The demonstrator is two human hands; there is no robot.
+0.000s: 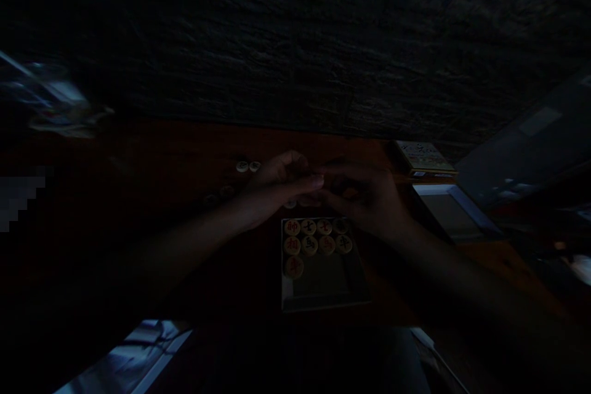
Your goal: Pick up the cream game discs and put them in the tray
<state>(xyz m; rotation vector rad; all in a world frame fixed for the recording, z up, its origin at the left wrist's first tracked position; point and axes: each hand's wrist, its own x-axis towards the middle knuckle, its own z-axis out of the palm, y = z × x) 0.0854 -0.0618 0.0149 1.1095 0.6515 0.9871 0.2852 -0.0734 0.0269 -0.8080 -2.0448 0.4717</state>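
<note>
The scene is very dark. A shallow square box (323,298) lies on the brown table, with several round pale game discs (308,245) marked in red or black laid in rows at its far end. Just beyond the box, my left hand (277,188) and my right hand (364,197) meet, fingertips touching over the table. Both hands have curled fingers pinched together; what they hold is hidden in the dark. Two loose white discs (248,167) lie left of my left hand, and two dim ones (218,196) sit nearer.
A box lid (455,212) lies at the right with a printed packet (422,157) behind it. A dark rough wall rises behind the table. Blurred clear plastic (50,104) sits at the far left. Pale sheets (133,354) show at the bottom edge.
</note>
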